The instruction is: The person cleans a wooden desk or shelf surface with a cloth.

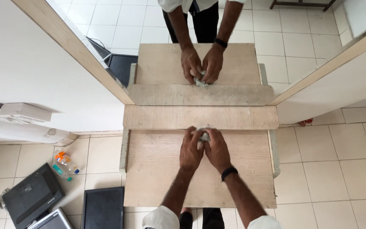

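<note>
Both hands, the left hand [190,149] and the right hand [217,149], were closed tight on a small grey wad [203,135] at the far edge of the table [157,178], and it could have slipped out if they squeezed unevenly.

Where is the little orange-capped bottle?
In the head view the plastic bottle lies on the tiled floor at lower left, left of the wooden table and just above the dark monitor.
</note>
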